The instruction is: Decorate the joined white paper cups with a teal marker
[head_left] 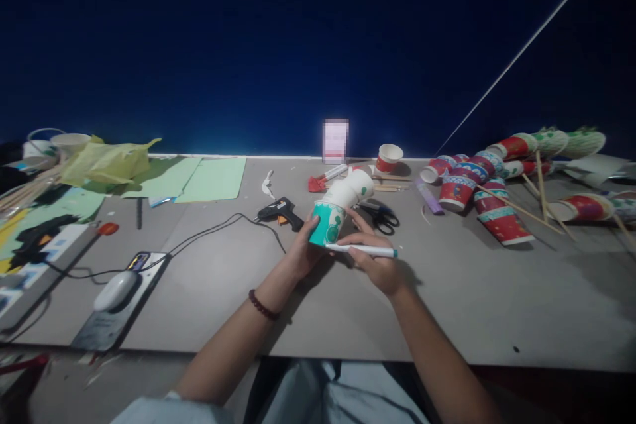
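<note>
My left hand (302, 246) is closed round a paper cup (325, 222) whose side is coloured teal with a pale leaf-like pattern. White paper cups (350, 187) extend from it toward the back right, apparently joined to it. In my right hand (380, 265) is a white marker (365, 250) with a teal end, held almost level. Its tip meets the teal cup near the lower edge. Some right fingers rest against the cups' side. A black glue gun (281, 211) lies left of the cups, and black-handled scissors (381, 218) lie to their right.
Decorated red and blue cups (462, 182) with wooden sticks crowd the right side. A lone red cup (390, 158) stands at the back. Green paper (213, 180), a phone (122, 298) with a white case on it, a power strip (44, 271) and a black cord (203, 233) occupy the left.
</note>
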A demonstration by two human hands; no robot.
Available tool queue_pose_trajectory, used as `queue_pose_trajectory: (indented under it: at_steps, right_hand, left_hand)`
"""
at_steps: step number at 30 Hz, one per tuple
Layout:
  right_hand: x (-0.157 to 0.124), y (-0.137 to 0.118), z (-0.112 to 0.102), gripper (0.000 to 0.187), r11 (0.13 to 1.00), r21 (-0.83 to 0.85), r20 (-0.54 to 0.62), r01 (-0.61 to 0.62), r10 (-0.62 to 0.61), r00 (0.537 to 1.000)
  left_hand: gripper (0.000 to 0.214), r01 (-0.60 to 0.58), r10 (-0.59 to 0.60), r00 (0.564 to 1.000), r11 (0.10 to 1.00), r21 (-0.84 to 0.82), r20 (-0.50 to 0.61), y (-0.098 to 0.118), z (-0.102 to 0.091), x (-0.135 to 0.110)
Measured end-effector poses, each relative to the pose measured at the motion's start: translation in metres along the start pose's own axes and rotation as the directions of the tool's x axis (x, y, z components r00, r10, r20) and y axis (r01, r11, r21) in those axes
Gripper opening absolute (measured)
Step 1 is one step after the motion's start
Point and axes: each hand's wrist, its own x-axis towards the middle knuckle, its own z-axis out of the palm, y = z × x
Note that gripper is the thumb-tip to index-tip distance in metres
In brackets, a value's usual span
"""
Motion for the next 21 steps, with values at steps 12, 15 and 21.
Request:
queue_pose_trajectory:
  at_steps: [12, 15, 21]
  right_hand:
    - [0.0002, -0.0016, -0.0007, 0.022, 1.0, 0.008, -0.001, -0.005, 0.005, 1.0]
    - [0.0002, -0.0016, -0.0005, 0.023, 1.0, 0.01, -0.027, -0.024, 0.024, 0.999]
    - [0.0, 0.0004, -0.001, 0.021, 1.0, 0.012, 0.006, 0.01, -0.01, 1.0]
  left_hand:
    - [0.053, -0.006, 0.006, 1.0, 1.0, 0.008, 0.006, 0.0001, -0.0003, 0.0004]
    - [0.052, -0.008, 0.008, 1.0, 1.0, 0.02, -0.003, 0.0005, -0.0002, 0.0002]
    - [0.052, -0.002, 0.002, 1.0, 1.0, 0.001, 0.0, 0.0003, -0.0003, 0.0003]
